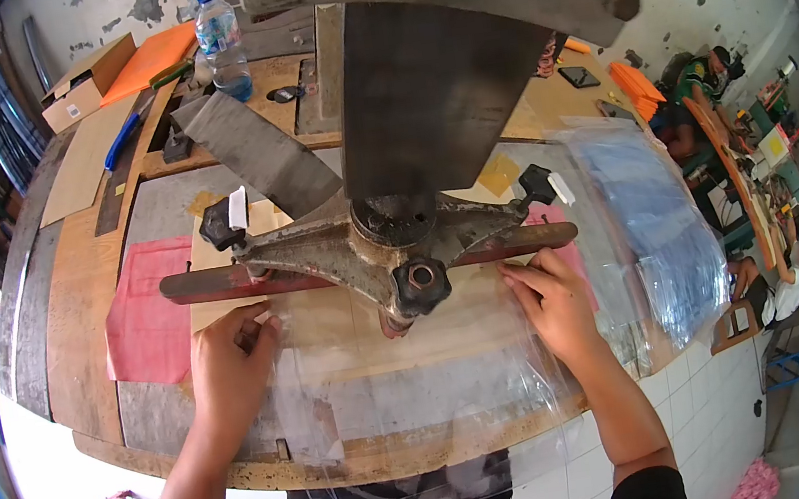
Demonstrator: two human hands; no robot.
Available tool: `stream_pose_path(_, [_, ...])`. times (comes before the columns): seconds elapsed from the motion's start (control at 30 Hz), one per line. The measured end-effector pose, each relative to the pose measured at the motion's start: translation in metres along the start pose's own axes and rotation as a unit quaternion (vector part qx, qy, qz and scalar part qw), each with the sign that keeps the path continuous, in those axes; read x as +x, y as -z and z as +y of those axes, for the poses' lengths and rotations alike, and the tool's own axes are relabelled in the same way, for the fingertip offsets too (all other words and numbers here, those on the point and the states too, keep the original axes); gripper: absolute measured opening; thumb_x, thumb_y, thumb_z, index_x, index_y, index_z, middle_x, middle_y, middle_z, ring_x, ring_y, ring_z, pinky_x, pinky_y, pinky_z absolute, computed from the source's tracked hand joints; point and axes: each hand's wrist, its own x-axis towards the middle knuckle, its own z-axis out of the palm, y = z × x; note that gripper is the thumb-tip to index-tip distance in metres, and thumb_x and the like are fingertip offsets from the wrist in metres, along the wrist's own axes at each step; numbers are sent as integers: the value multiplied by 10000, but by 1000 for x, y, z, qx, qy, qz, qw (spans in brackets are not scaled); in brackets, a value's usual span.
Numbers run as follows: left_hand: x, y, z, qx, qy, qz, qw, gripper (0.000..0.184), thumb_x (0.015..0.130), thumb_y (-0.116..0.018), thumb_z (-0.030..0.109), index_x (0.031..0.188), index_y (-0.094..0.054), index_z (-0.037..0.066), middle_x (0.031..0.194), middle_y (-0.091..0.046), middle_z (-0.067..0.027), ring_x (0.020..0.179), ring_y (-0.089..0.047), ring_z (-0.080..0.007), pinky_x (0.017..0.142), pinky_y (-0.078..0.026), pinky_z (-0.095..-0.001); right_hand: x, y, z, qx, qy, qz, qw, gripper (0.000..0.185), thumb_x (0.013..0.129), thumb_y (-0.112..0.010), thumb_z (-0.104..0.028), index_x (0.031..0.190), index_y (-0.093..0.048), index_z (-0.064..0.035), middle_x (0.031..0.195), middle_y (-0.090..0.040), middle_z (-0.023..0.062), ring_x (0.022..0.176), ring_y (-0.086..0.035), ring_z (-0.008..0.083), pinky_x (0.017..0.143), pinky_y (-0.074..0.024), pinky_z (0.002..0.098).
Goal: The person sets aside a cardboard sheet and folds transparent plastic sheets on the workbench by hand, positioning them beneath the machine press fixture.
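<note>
A clear plastic sheet (431, 412) lies across the front of the work table and hangs over its near edge. My left hand (232, 357) pinches its left far corner with closed fingers. At the opposite corner my right hand (554, 308) is closed on the same sheet, thumb against fingers. Just beyond my fingertips runs the long metal bar (202, 285) of a press, over the sheet's far edge. The press head (396, 220) has black star knobs (421, 285) and stands between my hands. Pink cloth-like material (151, 317) shows beside my left hand.
A stack of clear plastic (654, 226) lies at the table's right. A water bottle (221, 46), a blue cutter (123, 141), a cardboard box (87, 84) and a phone (579, 76) sit farther back. People work at another table (737, 170) to the right.
</note>
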Motion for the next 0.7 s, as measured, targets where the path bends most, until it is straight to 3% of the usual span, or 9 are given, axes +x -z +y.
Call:
stream_pose_path(0.07, [0, -2, -8, -4, -34, 14, 999, 245, 878, -716, 95, 1096, -750, -11, 624, -628, -85, 543, -517, -110, 553, -446, -303, -1, 1, 1, -1, 7, -2, 1000, 185, 903, -722, -80, 1079, -774, -85, 887, -598, 91, 757, -643, 276, 674, -519, 393])
stream_pose_path(0.3, [-24, 22, 4, 8, -62, -2, 998, 254, 856, -749, 150, 1050, -751, -15, 592, -575, -56, 525, -478, -119, 546, -429, -306, -15, 23, 3, -16, 56, -29, 998, 192, 915, -714, -100, 1100, -759, -81, 954, -648, 82, 832, -669, 287, 724, -541, 394])
stream_pose_path(0.37, [-50, 45, 8, -27, -131, -9, 991, 206, 842, -765, 145, 961, -741, -22, 610, -592, -110, 537, -556, -165, 580, -478, -314, -33, 31, 1, 44, 69, 10, 997, 217, 929, -703, -106, 1137, -733, -52, 1054, -681, 97, 944, -674, 305, 803, -546, 391])
stream_pose_path(0.43, [-88, 71, -5, -189, -203, -105, 955, 200, 803, -780, 157, 844, -714, -27, 628, -614, -107, 521, -569, -183, 580, -496, -330, -62, 38, -6, 65, 40, 34, 996, 227, 942, -689, -105, 1156, -719, -37, 1095, -681, 114, 989, -669, 310, 841, -539, 387])
stream_pose_path(0.5, [-131, 75, 10, -561, -293, -197, 749, 282, 782, -815, 238, 773, -675, -7, 607, -617, -89, 503, -586, -204, 586, -529, -372, -81, 40, -9, 96, 18, 43, 994, 236, 954, -676, -103, 1174, -704, -21, 1135, -682, 131, 1033, -664, 316, 880, -532, 382])
stream_pose_path(0.57, [-146, 107, 46, -571, -395, -341, 633, 475, 973, -674, 439, 707, -635, 47, 587, -580, -97, 506, -611, -246, 605, -546, -421, -96, 38, -8, 57, 10, 103, 993, 244, 976, -643, -97, 1197, -685, -4, 1150, -670, 152, 1050, -661, 303, 910, -518, 368])
stream_pose_path(0.63, [-153, 107, 88, -595, -507, -335, 525, 500, 998, -574, 404, 651, -691, 63, 621, -598, -67, 540, -582, -205, 968, -524, -453, -100, 37, -15, 67, -4, 107, 992, 241, 984, -628, -95, 1202, -684, -7, 1151, -668, 152, 1046, -661, 299, 918, -513, 372])
stream_pose_path(0.67, [-158, 107, 99, -594, -499, -324, 541, 500, 998, -574, 404, 651, -691, 63, 621, -598, -67, 540, -582, -205, 968, -524, -453, -101, 35, -18, 61, -22, 120, 991, 239, 993, -613, -94, 1206, -683, -10, 1151, -666, 152, 1042, -660, 296, 926, -508, 375])
stream_pose_path(0.7, [-160, 108, 108, -611, -510, -321, 513, 505, 1021, -515, 353, 644, -672, 56, 641, -599, -72, 559, -589, -206, 950, -532, -454, -100, 30, -17, 71, -12, 111, 991, 239, 993, -613, -94, 1206, -683, -10, 1151, -666, 152, 1042, -660, 296, 926, -508, 375])
